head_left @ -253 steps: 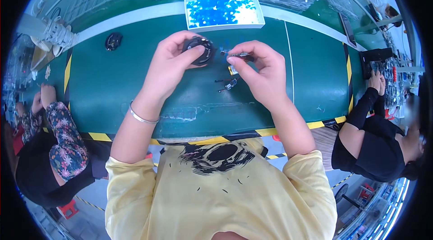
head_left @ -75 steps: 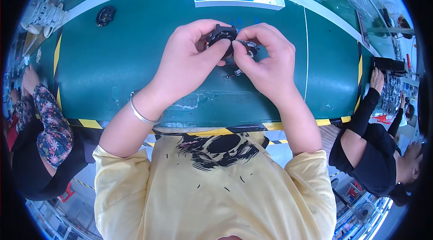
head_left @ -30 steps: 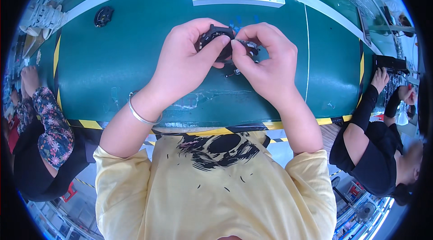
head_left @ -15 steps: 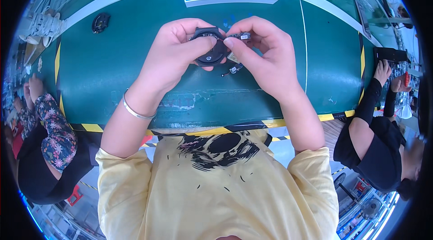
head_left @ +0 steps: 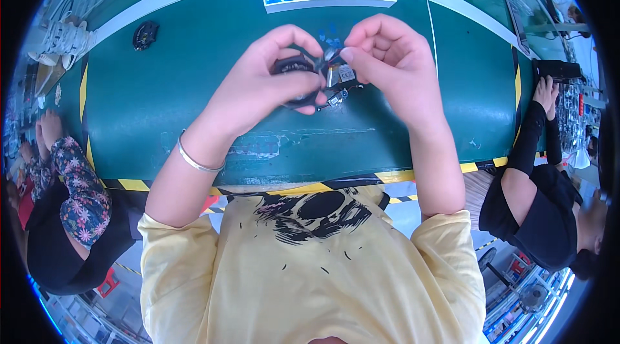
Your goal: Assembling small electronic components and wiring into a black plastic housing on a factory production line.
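Note:
My left hand [head_left: 258,79] is closed round a black round watch case [head_left: 292,66], its thumb across the front and its fingers behind. The case is tilted and partly covered by the thumb. Close to its right, my right hand [head_left: 391,63] pinches thumb and forefinger on a small blurred piece that I cannot make out. Between the hands, on the green table, lies a small silver battery [head_left: 347,73] with a printed label. Just below it is a small electronic part [head_left: 336,98] with thin wires.
A white box [head_left: 329,5] holding many blue pieces stands at the far edge of the green table [head_left: 194,98]. Small blue scraps [head_left: 332,41] lie before it. Another black round case [head_left: 146,35] sits at the far left. People work at both sides.
My right hand has moved slightly right and up from the watch case, and the small circuit board at its fingertips no longer shows clearly. The case has tilted in my left hand.

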Demonstrator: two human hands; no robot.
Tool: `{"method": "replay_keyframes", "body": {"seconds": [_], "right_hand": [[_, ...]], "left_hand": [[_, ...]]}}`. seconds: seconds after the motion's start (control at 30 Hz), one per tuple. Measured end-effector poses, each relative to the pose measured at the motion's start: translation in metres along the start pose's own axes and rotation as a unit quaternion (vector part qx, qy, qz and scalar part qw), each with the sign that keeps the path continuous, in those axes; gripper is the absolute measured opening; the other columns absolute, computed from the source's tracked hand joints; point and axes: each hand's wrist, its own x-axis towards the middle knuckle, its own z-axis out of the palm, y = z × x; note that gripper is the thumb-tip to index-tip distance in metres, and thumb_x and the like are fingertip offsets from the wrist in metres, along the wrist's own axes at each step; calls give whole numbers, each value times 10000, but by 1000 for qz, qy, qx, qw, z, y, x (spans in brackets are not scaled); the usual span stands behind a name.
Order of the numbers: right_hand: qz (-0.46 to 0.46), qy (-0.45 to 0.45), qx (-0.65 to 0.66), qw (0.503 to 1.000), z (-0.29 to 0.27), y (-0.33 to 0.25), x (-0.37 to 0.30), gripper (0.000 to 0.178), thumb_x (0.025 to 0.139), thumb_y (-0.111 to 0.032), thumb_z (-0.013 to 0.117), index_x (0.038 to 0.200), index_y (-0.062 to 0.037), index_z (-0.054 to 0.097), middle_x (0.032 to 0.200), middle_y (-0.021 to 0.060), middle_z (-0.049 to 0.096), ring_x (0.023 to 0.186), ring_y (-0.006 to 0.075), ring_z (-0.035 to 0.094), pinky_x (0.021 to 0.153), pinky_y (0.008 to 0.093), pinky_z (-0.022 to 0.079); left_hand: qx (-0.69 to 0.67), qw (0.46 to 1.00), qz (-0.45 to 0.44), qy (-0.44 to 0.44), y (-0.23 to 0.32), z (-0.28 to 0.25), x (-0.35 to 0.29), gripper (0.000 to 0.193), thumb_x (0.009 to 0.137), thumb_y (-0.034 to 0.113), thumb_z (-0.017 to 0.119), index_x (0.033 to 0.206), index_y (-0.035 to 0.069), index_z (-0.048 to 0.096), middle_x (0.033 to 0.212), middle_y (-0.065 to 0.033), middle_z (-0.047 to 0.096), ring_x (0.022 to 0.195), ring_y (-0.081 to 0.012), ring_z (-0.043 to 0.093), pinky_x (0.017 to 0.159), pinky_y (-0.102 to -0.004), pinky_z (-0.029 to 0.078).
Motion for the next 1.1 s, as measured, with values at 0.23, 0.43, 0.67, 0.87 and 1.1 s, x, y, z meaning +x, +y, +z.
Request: {"method": "replay_keyframes", "body": {"seconds": [0.23,0.43,0.67,0.87,1.1], "right_hand": [[13,-27,70,997,11,0,0,125,818,40,660,937,23,629,833,54,663,736,101,654,673,204,533],[-113,24,-96,989,35,11,10,103,762,21,717,851,-1,668,799,33,668,723,91,651,654,224,533],[-145,-26,-145,978,50,9,35,104,739,32,727,828,-3,686,769,47,648,702,105,630,639,229,512],[36,-29,24,999,49,16,42,106,793,37,685,895,12,670,816,39,637,722,91,607,664,208,500],[-234,21,-271,933,59,14,27,140,707,1,699,835,-31,651,809,62,629,680,159,618,616,268,519]], "left_hand": [[96,993,61,28,-8,-9,1,138,907,128,622,870,0,660,762,-35,660,700,-83,632,621,-205,497],[-121,989,64,63,-5,-25,2,163,860,82,672,1002,4,684,924,-63,687,818,-104,638,738,-229,504],[-178,983,8,39,1,-61,1,166,839,67,685,988,-5,682,919,-69,684,832,-125,639,779,-247,503],[-138,990,-18,25,6,-63,-2,150,854,75,663,984,-1,651,865,-110,675,743,-175,665,712,-277,548],[-162,986,-15,46,-2,-57,0,155,848,93,674,949,-23,656,858,-109,676,753,-174,670,709,-267,539]]}}
